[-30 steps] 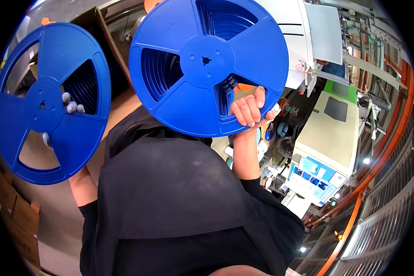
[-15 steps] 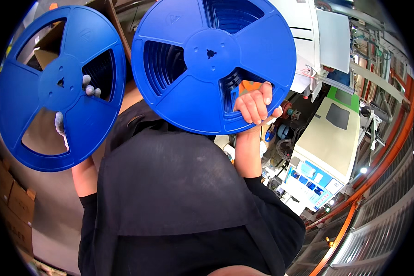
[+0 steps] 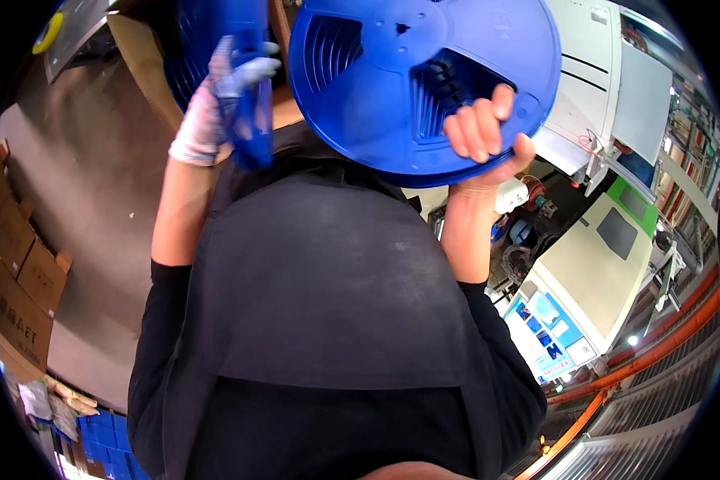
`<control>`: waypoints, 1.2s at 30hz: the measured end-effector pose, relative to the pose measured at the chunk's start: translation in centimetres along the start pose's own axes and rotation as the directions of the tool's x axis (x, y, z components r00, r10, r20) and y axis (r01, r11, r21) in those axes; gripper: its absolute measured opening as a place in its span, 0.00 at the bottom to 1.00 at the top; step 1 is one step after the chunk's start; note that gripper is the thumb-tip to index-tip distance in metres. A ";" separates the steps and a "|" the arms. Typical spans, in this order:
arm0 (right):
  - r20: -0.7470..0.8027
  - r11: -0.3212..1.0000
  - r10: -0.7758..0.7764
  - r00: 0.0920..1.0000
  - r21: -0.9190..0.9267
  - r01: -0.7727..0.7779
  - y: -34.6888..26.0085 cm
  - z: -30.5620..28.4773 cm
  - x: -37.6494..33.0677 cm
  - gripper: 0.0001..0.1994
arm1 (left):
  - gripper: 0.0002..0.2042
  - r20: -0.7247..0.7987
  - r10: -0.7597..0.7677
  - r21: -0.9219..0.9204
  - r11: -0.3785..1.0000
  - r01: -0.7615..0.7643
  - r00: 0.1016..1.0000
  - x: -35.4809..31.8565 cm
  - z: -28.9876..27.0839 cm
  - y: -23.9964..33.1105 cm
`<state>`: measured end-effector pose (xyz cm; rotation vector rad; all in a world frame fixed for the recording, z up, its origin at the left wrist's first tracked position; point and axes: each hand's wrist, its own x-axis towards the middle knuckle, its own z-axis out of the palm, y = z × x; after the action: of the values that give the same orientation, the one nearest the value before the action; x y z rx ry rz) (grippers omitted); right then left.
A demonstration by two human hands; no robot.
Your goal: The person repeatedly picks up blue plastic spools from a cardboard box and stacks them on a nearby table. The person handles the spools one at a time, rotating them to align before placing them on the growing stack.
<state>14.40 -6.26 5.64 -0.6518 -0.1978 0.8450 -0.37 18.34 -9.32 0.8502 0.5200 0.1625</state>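
Observation:
My right hand (image 3: pixel 488 136), bare, is closed over the lower right rim of a stack of blue plastic reels (image 3: pixel 352 120). Its fingers reach into one of the window openings, where several stacked reel flanges show. To the left, my left hand (image 3: pixel 216 108) wears a white and grey glove. It is gripping a single blue reel (image 3: pixel 254 120), which is turned nearly edge-on and blurred, so its far part is hard to make out. More blue reel edges (image 3: pixel 181 68) show behind the glove, by a cardboard box.
The open cardboard box (image 3: pixel 144 72) stands at the upper left, over a grey floor (image 3: pixel 96 208). Closed cartons (image 3: pixel 24 280) are piled at the far left, with blue bins (image 3: pixel 104 440) below. On the right are a white cabinet (image 3: pixel 580 72) and a beige-green machine (image 3: pixel 600 264).
The left reel has swung from facing me to nearly edge-on, moving right and up toward the box. My right hand and the reel stack have shifted up and to the right.

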 end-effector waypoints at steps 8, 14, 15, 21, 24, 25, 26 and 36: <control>-0.304 0.856 0.292 0.907 -0.339 -0.389 5.7 4.7 1.3 0.22 | 0.47 0.275 -0.286 -0.145 0.932 0.333 0.918 -0.5 7.5 -0.3; -0.453 0.869 0.219 0.864 -0.312 -0.384 3.4 2.2 0.0 0.21 | 0.29 0.187 -0.102 -0.158 0.979 0.132 0.977 -2.2 3.9 2.7; -0.437 0.860 0.166 0.884 -0.375 -0.347 3.3 1.3 -0.5 0.19 | 0.32 0.228 -0.127 -0.257 0.948 0.186 0.965 -2.6 3.0 3.4; -0.445 0.956 0.122 0.887 -0.187 -0.225 1.7 -0.1 -1.8 0.12 | 0.40 0.300 -0.103 -0.551 0.793 0.260 0.948 -5.3 2.5 5.0; -0.436 0.961 0.085 0.896 -0.200 -0.188 1.3 -0.5 -2.2 0.11 | 0.37 0.376 -0.099 -0.614 0.718 0.328 0.921 -5.7 2.6 4.9; -0.440 0.965 0.092 0.893 -0.183 -0.190 1.1 -0.6 -2.4 0.11 | 0.38 0.405 -0.100 -0.626 0.694 0.356 0.909 -5.5 2.5 4.3; -0.435 0.967 0.098 0.895 -0.173 -0.190 1.0 -0.8 -2.4 0.11 | 0.38 0.434 -0.102 -0.636 0.669 0.384 0.895 -5.4 2.4 4.0; -0.457 0.970 0.095 0.884 -0.158 -0.185 1.0 -1.1 -2.8 0.12 | 0.40 0.517 0.071 -0.778 0.456 0.433 0.853 -2.8 2.2 0.4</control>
<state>12.32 -8.37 4.41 -1.0410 0.1895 0.7969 -1.67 16.15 -6.71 -0.2442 -0.0152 -0.0143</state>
